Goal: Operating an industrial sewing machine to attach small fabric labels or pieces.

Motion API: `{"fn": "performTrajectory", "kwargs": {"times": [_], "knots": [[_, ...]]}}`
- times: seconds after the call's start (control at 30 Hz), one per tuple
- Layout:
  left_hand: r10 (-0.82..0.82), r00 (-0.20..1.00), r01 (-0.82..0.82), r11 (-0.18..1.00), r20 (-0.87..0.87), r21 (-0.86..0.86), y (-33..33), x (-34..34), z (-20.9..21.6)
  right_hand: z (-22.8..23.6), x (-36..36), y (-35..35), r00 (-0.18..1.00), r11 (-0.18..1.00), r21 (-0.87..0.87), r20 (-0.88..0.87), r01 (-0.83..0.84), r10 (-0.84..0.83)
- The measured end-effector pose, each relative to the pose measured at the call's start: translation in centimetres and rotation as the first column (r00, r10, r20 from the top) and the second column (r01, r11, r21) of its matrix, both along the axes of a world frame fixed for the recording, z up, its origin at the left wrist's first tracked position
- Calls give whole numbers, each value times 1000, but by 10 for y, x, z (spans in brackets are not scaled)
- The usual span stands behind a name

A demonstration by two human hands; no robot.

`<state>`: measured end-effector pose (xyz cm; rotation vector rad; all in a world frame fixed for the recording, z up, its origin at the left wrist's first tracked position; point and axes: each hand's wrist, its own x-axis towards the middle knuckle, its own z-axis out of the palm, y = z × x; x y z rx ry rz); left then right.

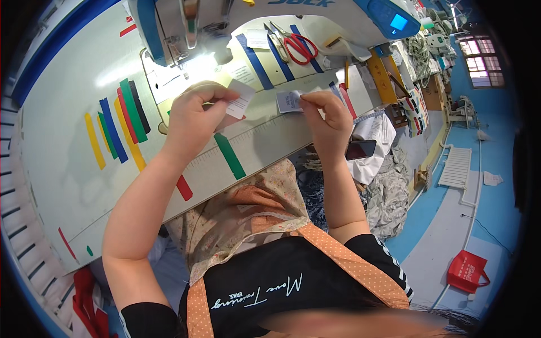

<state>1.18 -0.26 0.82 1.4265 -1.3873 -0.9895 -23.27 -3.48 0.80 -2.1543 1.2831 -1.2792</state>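
My left hand [191, 121] is closed in a pinch on a small white printed label [242, 99], just in front of the lit needle area of a sewing machine [236, 16]. To its right, my right hand [331, 121] pinches the edge of a small grey-white label [288, 102] between thumb and fingers. Both labels are over the white sewing table [265, 132]. A green tape strip [230, 156] lies below and between my hands. A red tape strip [184, 188] shows beside my left forearm.
Red-handled scissors [301, 49] lie behind the labels, near blue strips [255, 62] on the table. Several coloured strips [119, 129] are stuck on the left. A yellow box [381, 77] stands at the right end. A phone [360, 149] rests on white cloth beside my right forearm.
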Motion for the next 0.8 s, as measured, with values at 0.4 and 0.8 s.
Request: {"fn": "performTrajectory", "kwargs": {"times": [0.4, 0.8], "knots": [[-64, 996, 60, 996, -68, -60, 3, -2, 4, 30, 56, 2, 953, 731, 621, 267, -283, 142], [-81, 990, 76, 996, -113, -46, 4, -3, 5, 8, 68, -6, 937, 818, 514, 340, -260, 84]]}}
